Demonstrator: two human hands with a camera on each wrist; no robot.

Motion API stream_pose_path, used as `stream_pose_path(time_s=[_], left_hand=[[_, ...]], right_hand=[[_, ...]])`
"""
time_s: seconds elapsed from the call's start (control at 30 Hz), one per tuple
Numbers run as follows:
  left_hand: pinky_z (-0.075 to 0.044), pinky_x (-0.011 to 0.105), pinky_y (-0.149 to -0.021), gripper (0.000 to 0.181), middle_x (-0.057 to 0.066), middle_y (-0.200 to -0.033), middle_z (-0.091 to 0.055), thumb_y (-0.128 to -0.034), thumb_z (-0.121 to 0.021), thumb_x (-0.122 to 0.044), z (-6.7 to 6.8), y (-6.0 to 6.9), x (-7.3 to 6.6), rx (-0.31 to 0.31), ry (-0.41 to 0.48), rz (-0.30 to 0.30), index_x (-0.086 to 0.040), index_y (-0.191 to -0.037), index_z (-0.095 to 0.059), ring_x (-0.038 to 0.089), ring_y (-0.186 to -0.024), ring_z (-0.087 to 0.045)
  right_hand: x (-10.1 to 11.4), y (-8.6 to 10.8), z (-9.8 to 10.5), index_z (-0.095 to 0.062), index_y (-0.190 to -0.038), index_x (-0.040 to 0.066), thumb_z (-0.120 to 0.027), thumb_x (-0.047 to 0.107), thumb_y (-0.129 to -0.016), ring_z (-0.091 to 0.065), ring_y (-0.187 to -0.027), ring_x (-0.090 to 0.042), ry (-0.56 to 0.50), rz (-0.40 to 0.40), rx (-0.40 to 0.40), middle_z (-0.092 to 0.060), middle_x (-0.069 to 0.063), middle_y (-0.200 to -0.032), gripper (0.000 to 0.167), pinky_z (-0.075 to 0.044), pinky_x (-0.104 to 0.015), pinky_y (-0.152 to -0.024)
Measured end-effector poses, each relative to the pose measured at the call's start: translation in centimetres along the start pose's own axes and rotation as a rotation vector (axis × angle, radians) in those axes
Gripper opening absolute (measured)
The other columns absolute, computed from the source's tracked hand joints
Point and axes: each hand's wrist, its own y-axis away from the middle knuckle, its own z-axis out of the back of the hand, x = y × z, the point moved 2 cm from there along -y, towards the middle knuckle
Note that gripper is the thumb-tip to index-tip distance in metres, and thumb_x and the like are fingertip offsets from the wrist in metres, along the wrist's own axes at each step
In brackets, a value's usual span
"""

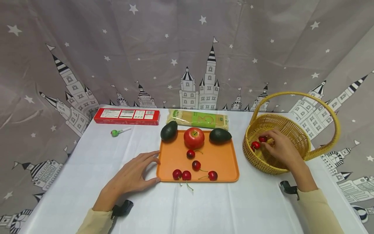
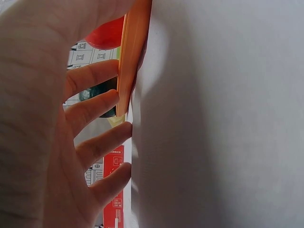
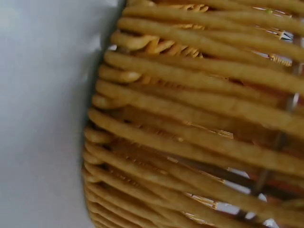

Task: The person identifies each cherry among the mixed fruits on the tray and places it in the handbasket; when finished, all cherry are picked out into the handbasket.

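A grey curtain (image 1: 163, 39) printed with castles and stars is hanging behind the white-covered table (image 1: 204, 208). On the table's right side, a yellow woven basket (image 1: 287, 125) is standing upright, its tall handle arching above it. An orange tray (image 1: 172, 159) is lying flat at centre. A yellow-green packet (image 1: 198, 119) is lying just beyond the tray, and a red box (image 1: 127, 116) is lying to the packet's left.

The person's left grip (image 1: 135, 172) is resting against the tray's left side, released, its fingers spreading apart and its thumb touching the near left corner. The right grip (image 1: 280, 146) is reaching inside the basket and pinching a dark red cherry (image 1: 262, 139) between thumb and fingers; in the right wrist view, the woven wall is hiding this grip.

A red apple (image 1: 194, 138) is sitting at the middle of the tray's far edge, with two avocados (image 1: 220, 136) overlapping the far corners. A green lollipop (image 1: 115, 133) is lying in front of the red box.

Five cherries (image 1: 196, 165) are lying on the tray, two of them side by side at the near edge, their stems hanging over it. At least one loose cherry (image 1: 255, 145) is lying in the basket, just beside the pinched one.
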Motion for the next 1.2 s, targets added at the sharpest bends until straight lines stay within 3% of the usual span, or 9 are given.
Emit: stream_pose_path(time_s=[0.47, 0.9, 1.2], left_hand=[[-0.048, 0.061, -0.116, 0.052, 0.000, -0.164, -0.051, -0.0850, -0.085, -0.054, -0.1, 0.0, -0.2, 0.014, 0.004, 0.010, -0.031, -0.129, -0.067, 0.031, -0.147, -0.052], [-0.048, 0.060, -0.116, 0.052, 0.000, -0.164, -0.052, -0.0840, -0.086, -0.052, -0.1, 0.0, -0.2, 0.000, 0.007, 0.006, -0.030, -0.128, -0.067, 0.030, -0.147, -0.053], [-0.048, 0.062, -0.116, 0.053, 0.001, -0.164, -0.052, -0.0842, -0.085, -0.054, -0.1, 0.1, -0.1, 0.007, 0.001, 0.013, -0.030, -0.129, -0.067, 0.031, -0.147, -0.052]], right_hand=[[-1.5, -1.1, -0.2, -0.072, -0.129, 0.003, -0.080, 0.004, -0.095, -0.069, -0.109, -0.042, -0.017, -0.045, 0.125, -0.070, -0.021, -0.120, 0.035, -0.059, -0.063, -0.094], [-2.0, -1.4, -0.5, -0.073, -0.125, 0.002, -0.082, 0.008, -0.094, -0.069, -0.106, -0.041, -0.002, -0.022, 0.163, -0.073, -0.020, -0.117, 0.033, -0.058, -0.063, -0.093], [-1.8, -1.2, -0.4, -0.072, -0.129, 0.003, -0.082, 0.008, -0.094, -0.069, -0.107, -0.041, 0.009, -0.016, 0.143, -0.070, -0.021, -0.119, 0.036, -0.059, -0.062, -0.092]])
